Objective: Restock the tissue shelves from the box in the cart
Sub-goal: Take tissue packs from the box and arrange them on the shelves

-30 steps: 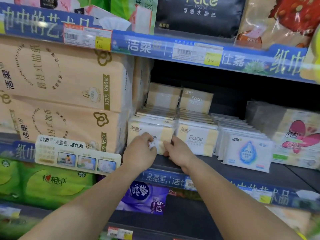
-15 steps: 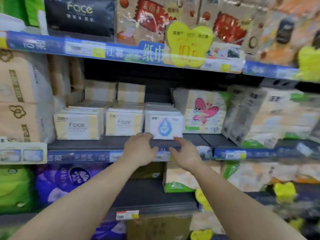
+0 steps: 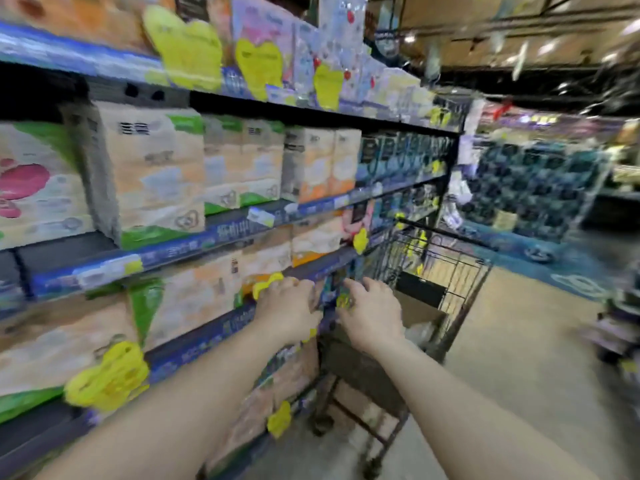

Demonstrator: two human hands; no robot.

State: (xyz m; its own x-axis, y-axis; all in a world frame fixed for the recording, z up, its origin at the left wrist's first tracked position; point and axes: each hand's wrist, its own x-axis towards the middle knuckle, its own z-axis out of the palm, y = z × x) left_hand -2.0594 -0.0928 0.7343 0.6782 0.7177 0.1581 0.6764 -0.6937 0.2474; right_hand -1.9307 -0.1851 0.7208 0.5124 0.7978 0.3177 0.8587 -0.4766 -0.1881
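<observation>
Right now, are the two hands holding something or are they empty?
Empty. The left hand and right hand have spread fingers with nothing between them, reaching toward the cart.

A supermarket aisle is shown: tiered shelves (image 3: 214, 237) at the left are packed with tissue packs (image 3: 152, 174), yellow price tags (image 3: 107, 379) are hung, and a wire cart (image 3: 450, 271) is parked centre-right.

Shelves (image 3: 214, 237): ranged along the left, receding toward the right.
Tissue packs (image 3: 156, 174): stood in rows on each shelf level.
Promo tags (image 3: 110, 379): hung on the shelf edges, before the packs.
Cart (image 3: 440, 271): placed right of the shelves, close beside them.
Cardboard box (image 3: 420, 311): set inside the cart.
Stacked display (image 3: 533, 192): seen behind the cart, farther right.
</observation>
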